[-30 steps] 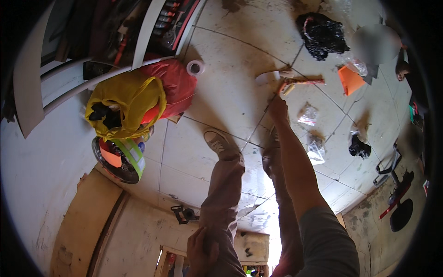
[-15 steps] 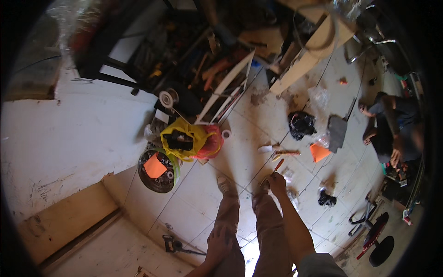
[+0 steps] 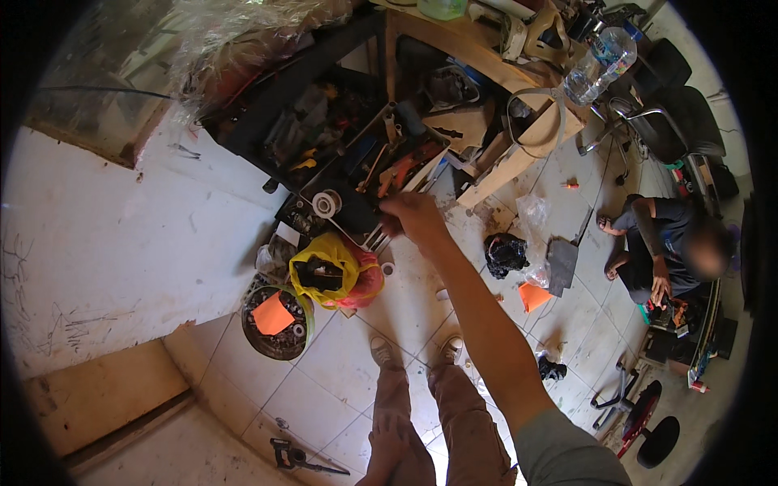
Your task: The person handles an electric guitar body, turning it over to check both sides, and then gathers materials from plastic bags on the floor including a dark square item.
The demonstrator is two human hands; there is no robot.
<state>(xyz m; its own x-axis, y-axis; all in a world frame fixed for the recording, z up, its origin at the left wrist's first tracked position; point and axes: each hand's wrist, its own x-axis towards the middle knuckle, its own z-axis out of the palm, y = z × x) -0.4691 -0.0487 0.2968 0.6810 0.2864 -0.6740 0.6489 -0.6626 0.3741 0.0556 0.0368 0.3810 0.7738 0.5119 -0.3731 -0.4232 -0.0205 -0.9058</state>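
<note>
My right hand [image 3: 413,220] reaches forward over the edge of a dark open tool box [image 3: 356,182] on the lower part of a workbench. Its fingers are curled closed, and what they hold, if anything, is hidden. Just beyond the fingers lies an orange-handled tool [image 3: 409,168] among other tools. A pale spool [image 3: 327,204] sits left of the hand. My left hand [image 3: 391,444] rests on my left thigh, its fingers lying along the trouser cloth, with nothing seen in it.
Left of my feet stand a yellow plastic bag [image 3: 336,259] and a round tub [image 3: 253,336] of small metal parts. Black plastic [image 3: 506,255] and an orange sheet [image 3: 534,296] lie on the floor. Another person [image 3: 673,243] crouches at the right. A plank [image 3: 519,158] juts out ahead.
My right hand has risen from beside my right foot to the tool box. The orange-handled screwdriver it held is no longer visible. The view has tipped up; my left hand stays on my thigh.
</note>
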